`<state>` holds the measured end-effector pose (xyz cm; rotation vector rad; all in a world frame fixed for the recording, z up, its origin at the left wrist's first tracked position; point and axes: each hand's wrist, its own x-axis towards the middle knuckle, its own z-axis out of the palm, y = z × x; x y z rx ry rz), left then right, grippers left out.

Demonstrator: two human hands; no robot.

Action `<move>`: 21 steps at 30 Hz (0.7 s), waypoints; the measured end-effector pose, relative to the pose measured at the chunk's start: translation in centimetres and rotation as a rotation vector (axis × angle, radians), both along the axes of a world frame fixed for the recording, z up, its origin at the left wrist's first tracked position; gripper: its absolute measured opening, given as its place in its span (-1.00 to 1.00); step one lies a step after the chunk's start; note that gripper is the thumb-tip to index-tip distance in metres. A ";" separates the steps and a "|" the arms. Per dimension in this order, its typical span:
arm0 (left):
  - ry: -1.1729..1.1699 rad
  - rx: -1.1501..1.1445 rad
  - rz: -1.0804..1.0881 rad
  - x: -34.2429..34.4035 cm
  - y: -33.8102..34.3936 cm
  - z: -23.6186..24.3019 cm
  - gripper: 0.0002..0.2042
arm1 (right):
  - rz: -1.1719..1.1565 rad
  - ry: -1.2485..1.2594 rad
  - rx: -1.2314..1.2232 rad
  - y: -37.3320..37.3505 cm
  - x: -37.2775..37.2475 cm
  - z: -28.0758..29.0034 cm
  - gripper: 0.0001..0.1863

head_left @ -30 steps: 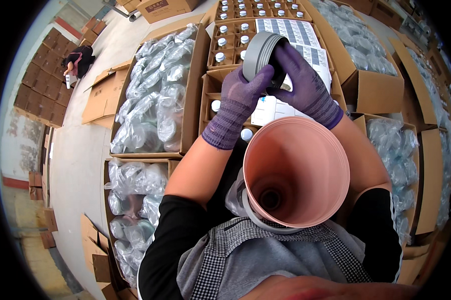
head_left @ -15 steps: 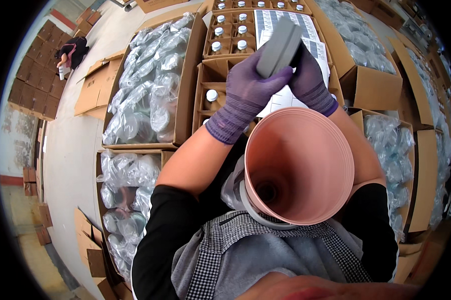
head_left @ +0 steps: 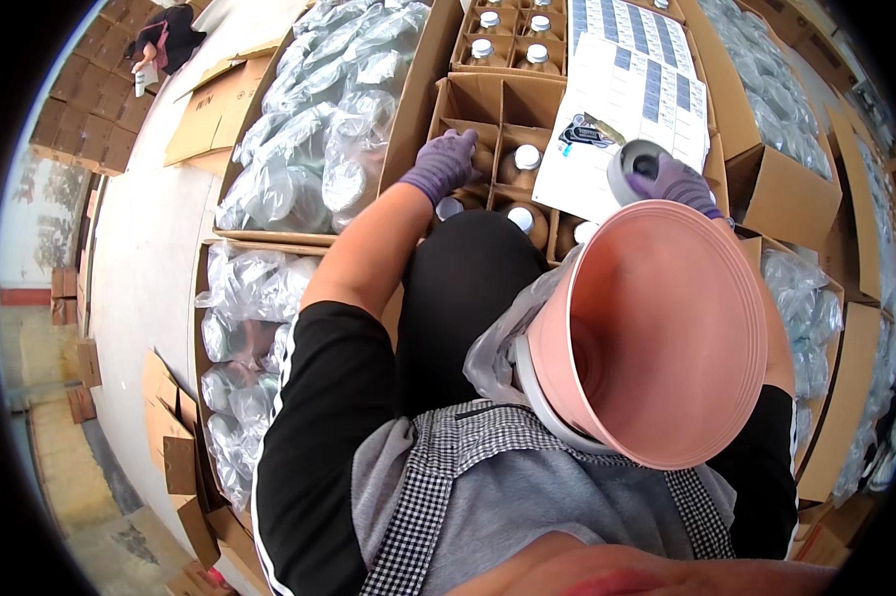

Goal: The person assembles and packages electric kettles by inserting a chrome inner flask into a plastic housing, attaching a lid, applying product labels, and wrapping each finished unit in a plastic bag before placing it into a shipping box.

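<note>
My left hand (head_left: pixel 446 164), in a purple knit glove, reaches into a divided carton (head_left: pixel 468 104). Its fingers curl over the top of a brownish bottle (head_left: pixel 482 161) and hide the cap. Beside it stands another bottle with a white cap (head_left: pixel 527 157). My right hand (head_left: pixel 678 187), gloved alike, grips a grey round piece (head_left: pixel 621 177) with a dark hollow middle; its exact kind is unclear. That hand is over printed sheets (head_left: pixel 592 149) lying on the carton. A pink bucket-like container (head_left: pixel 656 338), open at the top, sits between my arms and partly covers the right forearm.
Cartons of plastic-wrapped goods stand at the left (head_left: pixel 309 149) and right (head_left: pixel 765 79). More capped bottles (head_left: pixel 537 55) fill the far compartments. A clear plastic bag (head_left: pixel 502 338) hangs beside the pink container. Another person (head_left: pixel 170 40) is at stacked boxes, far left.
My hands have separated. The left has left the grey piece and gone down to a bottle in the carton; the right keeps the grey piece, now lower and farther right, turned to show its hollow.
</note>
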<state>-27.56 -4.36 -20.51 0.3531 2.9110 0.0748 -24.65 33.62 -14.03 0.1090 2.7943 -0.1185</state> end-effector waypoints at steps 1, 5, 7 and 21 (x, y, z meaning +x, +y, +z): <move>0.041 0.035 0.056 0.2 -0.3 -0.6 -0.54 | 0.041 -0.020 0.101 -0.8 0.6 -0.7 -0.23; 0.107 0.116 0.058 -2.1 0.9 4.4 -0.53 | 0.203 0.501 0.134 -1.2 3.2 4.4 -0.43; 0.284 0.114 0.023 -3.0 0.8 11.2 -0.55 | 0.293 0.502 -0.368 -2.2 2.8 4.7 -0.44; 0.351 1.164 -0.291 19.9 10.2 33.4 -0.26 | 0.344 0.117 -2.044 -1.7 7.2 19.2 -0.14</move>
